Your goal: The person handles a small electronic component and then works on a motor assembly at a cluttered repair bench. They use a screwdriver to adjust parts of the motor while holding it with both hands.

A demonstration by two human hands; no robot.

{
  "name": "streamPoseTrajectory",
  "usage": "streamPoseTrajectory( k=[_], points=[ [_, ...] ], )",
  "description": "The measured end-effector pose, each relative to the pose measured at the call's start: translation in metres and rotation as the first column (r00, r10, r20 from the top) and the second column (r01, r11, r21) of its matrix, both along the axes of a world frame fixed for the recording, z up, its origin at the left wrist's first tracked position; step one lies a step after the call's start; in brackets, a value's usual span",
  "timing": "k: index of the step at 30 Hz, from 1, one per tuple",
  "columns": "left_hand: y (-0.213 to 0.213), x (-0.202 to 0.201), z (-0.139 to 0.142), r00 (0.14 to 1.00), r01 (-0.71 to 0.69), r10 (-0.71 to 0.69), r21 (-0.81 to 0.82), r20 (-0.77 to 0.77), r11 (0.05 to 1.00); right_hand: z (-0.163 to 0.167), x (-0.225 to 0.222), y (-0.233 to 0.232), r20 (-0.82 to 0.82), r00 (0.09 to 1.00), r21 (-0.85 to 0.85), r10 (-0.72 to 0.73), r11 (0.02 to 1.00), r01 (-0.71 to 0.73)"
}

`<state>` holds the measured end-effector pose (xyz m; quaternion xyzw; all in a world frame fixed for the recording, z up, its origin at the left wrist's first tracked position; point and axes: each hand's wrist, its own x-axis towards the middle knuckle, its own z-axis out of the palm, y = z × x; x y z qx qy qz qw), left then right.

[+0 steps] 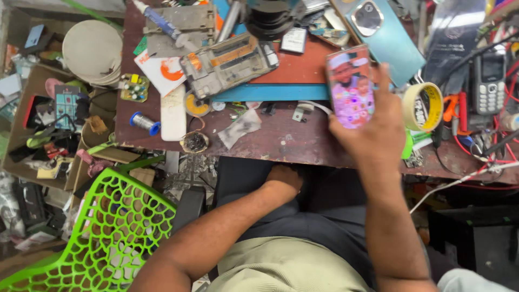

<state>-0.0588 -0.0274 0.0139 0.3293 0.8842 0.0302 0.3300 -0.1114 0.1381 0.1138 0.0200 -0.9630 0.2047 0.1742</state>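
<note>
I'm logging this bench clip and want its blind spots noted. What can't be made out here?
Head view only:
- Left hand: fingers curl out of sight under the table edge; any contact is hidden.
- Right hand: holds the smartphone; its palm side is covered by the phone.
- Tape roll: partly hidden by the right hand.
- Keypad phone: keys too small to read.
</note>
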Motion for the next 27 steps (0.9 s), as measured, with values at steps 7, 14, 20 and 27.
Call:
streamPoseTrajectory(
  k=[7, 14, 20, 27],
  points=[
    [-0.01, 0.0, 0.007, 1.0, -0.004, 0.005, -0.01, 0.028, 1.0, 0.013, 0.04, -0.001, 0.08, 0.969, -0.755, 0.233, 0.649, -0.094],
    [-0.006, 0.004, 0.025, 0.993, -0.12, 0.12, 0.099, 0.004, 0.988, 0.025, 0.074, -0.094, 0.198, 0.805, -0.616, 0.559, 0.71, -0.342],
    [-0.002, 0.005, 0.039, 0.99, -0.137, 0.141, 0.117, -0.027, 0.984, 0.067, 0.027, -0.206, 0.054, 0.678, -0.308, 0.733, 0.658, -0.687],
    [-0.007, 0.012, 0.036, 0.996, -0.086, 0.088, 0.111, -0.012, 0.99, 0.053, 0.007, -0.222, 0.044, 0.765, -0.454, 0.643, 0.695, -0.558]
  ],
)
